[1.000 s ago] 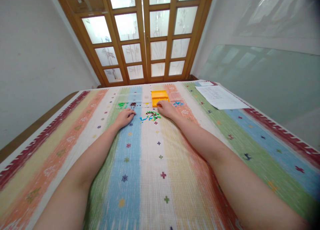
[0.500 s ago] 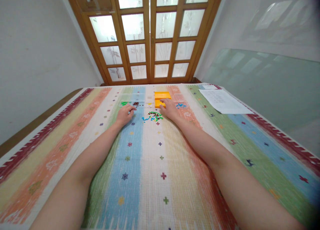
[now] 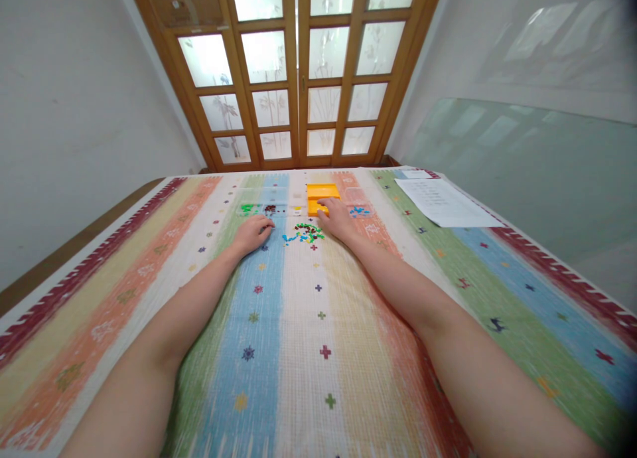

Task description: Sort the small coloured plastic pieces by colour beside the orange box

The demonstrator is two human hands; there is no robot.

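My left hand (image 3: 253, 234) is low over the blue stripe of the cloth, just in front of the boxes of green pieces (image 3: 249, 210) and dark brown pieces (image 3: 270, 209). Its fingers are curled together, and whatever they may pinch is too small to make out. Over the near half of an open orange-yellow box (image 3: 323, 192), my right hand (image 3: 336, 218) has its thumb and fingers apart. Between both hands lies a loose group of small green, brown, blue and yellow pieces (image 3: 306, 233) on the cloth.
Blue pieces (image 3: 359, 211) sit in a clear box right of the yellow one, and a few yellow pieces (image 3: 297, 210) lie left of it. A printed sheet (image 3: 442, 202) rests at the far right. Behind the table stand wooden glass-paned doors (image 3: 297, 113).
My left hand has shifted slightly right and towards me, and its fingers have drawn closer together. My right hand stays at the yellow box with barely any movement.
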